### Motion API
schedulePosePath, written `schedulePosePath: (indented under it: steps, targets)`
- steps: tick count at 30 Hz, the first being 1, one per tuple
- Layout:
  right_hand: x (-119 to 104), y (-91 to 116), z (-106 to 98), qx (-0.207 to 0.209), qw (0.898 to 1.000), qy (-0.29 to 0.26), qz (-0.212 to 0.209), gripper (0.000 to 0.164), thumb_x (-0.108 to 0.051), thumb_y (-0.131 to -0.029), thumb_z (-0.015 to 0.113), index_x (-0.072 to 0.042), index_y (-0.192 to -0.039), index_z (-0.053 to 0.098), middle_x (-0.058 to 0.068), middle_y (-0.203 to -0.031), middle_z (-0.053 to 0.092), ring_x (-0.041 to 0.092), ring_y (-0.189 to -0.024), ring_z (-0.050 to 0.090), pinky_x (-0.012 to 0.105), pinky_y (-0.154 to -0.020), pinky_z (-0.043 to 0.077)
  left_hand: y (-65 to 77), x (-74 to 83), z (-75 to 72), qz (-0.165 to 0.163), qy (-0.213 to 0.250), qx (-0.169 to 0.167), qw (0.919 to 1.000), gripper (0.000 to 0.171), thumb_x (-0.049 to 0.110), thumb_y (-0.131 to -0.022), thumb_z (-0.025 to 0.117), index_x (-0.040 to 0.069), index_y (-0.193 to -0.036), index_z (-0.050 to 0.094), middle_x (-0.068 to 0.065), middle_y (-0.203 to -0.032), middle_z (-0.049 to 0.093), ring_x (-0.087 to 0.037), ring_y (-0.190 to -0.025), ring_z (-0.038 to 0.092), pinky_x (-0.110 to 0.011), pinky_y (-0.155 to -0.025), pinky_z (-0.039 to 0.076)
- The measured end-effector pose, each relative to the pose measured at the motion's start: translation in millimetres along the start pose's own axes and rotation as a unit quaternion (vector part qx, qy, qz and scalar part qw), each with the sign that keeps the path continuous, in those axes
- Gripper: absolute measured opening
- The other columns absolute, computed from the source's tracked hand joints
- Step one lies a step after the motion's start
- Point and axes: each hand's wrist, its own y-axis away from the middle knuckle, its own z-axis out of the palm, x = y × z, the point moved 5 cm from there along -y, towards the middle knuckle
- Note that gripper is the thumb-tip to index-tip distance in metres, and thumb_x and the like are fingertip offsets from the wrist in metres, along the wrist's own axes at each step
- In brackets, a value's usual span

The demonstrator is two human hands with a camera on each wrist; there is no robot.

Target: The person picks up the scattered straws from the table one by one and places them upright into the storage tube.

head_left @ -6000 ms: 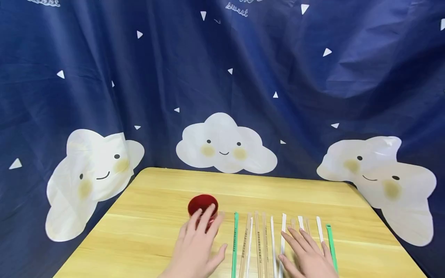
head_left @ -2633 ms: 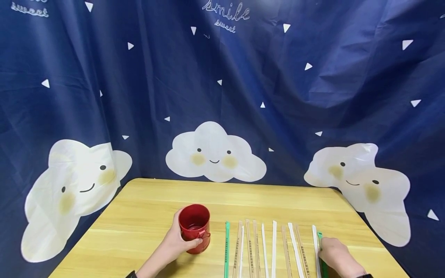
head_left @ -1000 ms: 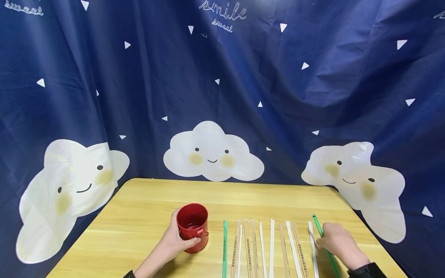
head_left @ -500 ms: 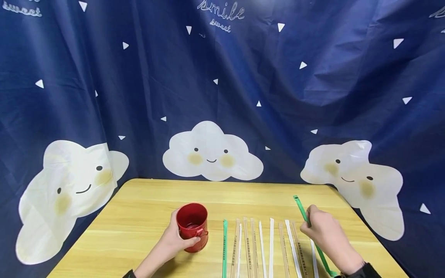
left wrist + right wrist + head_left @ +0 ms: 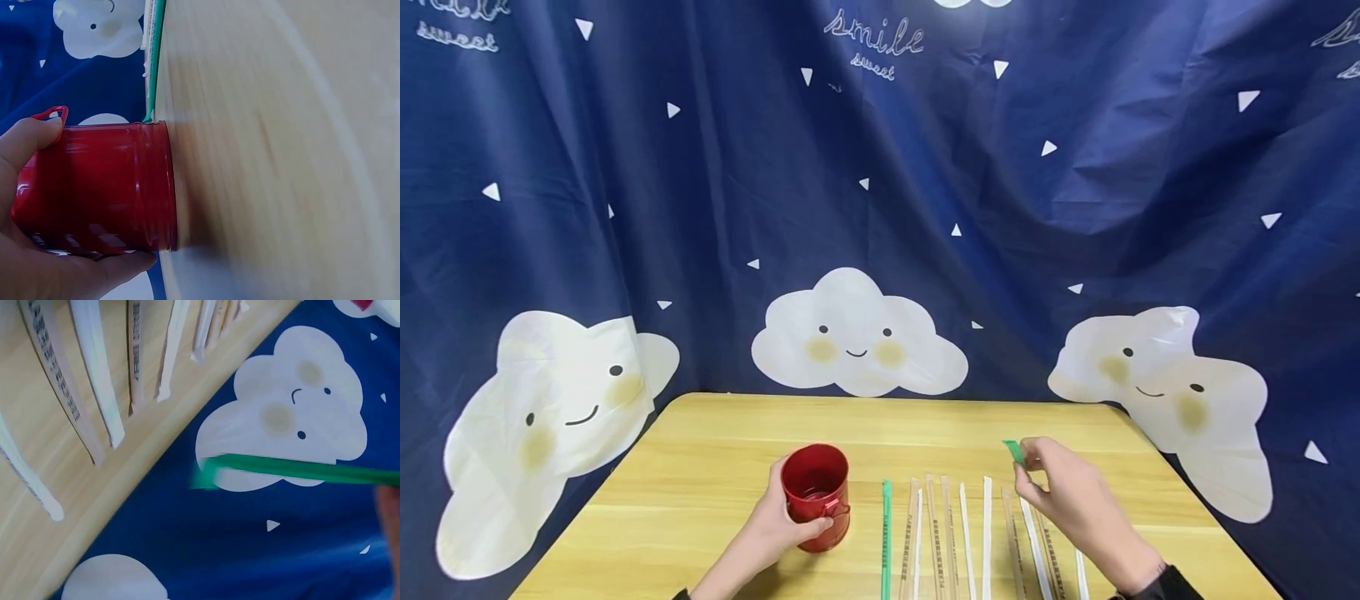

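Observation:
My left hand (image 5: 778, 518) grips a red cup (image 5: 816, 500) with a small wire-like handle, its mouth facing up. In the left wrist view the thumb presses by the handle and the fingers wrap the wall of the cup (image 5: 94, 187), whose base is right at the table. My right hand (image 5: 1075, 492) pinches a long green paper-wrapped straw (image 5: 281, 467) above the row; in the head view only one end shows past the fingertips. Below and left of that hand lie wrapped straws in a row: a green one (image 5: 886, 542), several brown ones (image 5: 936, 533) and several white ones (image 5: 987, 533).
The wooden table (image 5: 700, 467) has rounded far corners. Behind it hangs a dark blue curtain (image 5: 880, 208) with white smiling clouds (image 5: 857, 333). The straw row runs between the cup and my right hand, one white straw (image 5: 1082, 575) lying partly beneath the right wrist.
My left hand has taken hold of the cup. The right hand has picked up the rightmost green straw, raised it and carried it left over the other straws.

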Motion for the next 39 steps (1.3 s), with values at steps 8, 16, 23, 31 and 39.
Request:
schedulePosePath:
  steps: [8, 16, 23, 31, 39]
  targets:
    - [-27.2, -15.9, -0.5, 0.130, 0.977, -0.079, -0.153, 0.026, -0.019, -0.104, 0.048, 0.001, -0.099, 0.063, 0.005, -0.095, 0.068, 0.016, -0.082, 0.067, 0.018, -0.074, 0.054, 0.3, 0.2, 0.9, -0.001, 0.005, -0.001, 1.0000, 0.100, 0.004, -0.066, 0.093, 0.004, -0.145, 0.033, -0.016, -0.134, 0.057, -0.033, -0.123, 0.055, -0.043, -0.099, 0.048]
    - [-46.3, -36.8, 16.4, 0.222, 0.953, -0.170, -0.117, 0.026, -0.020, -0.102, 0.059, 0.004, -0.093, 0.061, 0.012, -0.091, 0.069, 0.020, -0.077, 0.067, 0.017, -0.080, 0.054, 0.6, -1.7, 2.8, -0.003, 0.004, -0.002, 1.0000, 0.100, 0.005, -0.066, 0.093, 0.004, -0.146, 0.032, -0.016, -0.135, 0.057, -0.034, -0.125, 0.054, -0.048, -0.103, 0.044]
    - [-58.1, -49.9, 43.5, 0.234, 0.924, -0.298, -0.052, 0.023, -0.010, -0.099, 0.063, 0.013, -0.102, 0.059, 0.021, -0.095, 0.066, 0.020, -0.084, 0.071, 0.021, -0.081, 0.057, -0.5, -2.8, 2.4, -0.005, -0.004, 0.002, 1.0000, 0.102, 0.006, -0.067, 0.093, 0.005, -0.148, 0.031, -0.017, -0.135, 0.057, -0.035, -0.126, 0.054, -0.048, -0.104, 0.044]
    - [-81.4, -67.5, 73.1, 0.217, 0.889, -0.404, -0.004, 0.027, 0.020, -0.083, 0.064, 0.012, -0.107, 0.057, 0.024, -0.099, 0.065, 0.027, -0.085, 0.074, 0.027, -0.077, 0.060, -0.2, -1.3, 2.1, -0.003, 0.005, -0.001, 1.0000, 0.099, 0.005, -0.067, 0.093, 0.005, -0.146, 0.033, -0.015, -0.135, 0.058, -0.033, -0.125, 0.054, -0.043, -0.102, 0.046]
    - [-96.8, -75.2, 111.1, 0.127, 0.883, -0.443, 0.086, 0.026, 0.015, -0.088, 0.067, 0.001, -0.107, 0.059, 0.017, -0.099, 0.070, 0.030, -0.088, 0.072, 0.031, -0.074, 0.061, -2.6, -4.3, 2.1, -0.012, -0.010, -0.003, 0.9999, 0.099, 0.008, -0.068, 0.093, 0.006, -0.146, 0.032, -0.014, -0.136, 0.056, -0.034, -0.126, 0.053, -0.042, -0.100, 0.047]
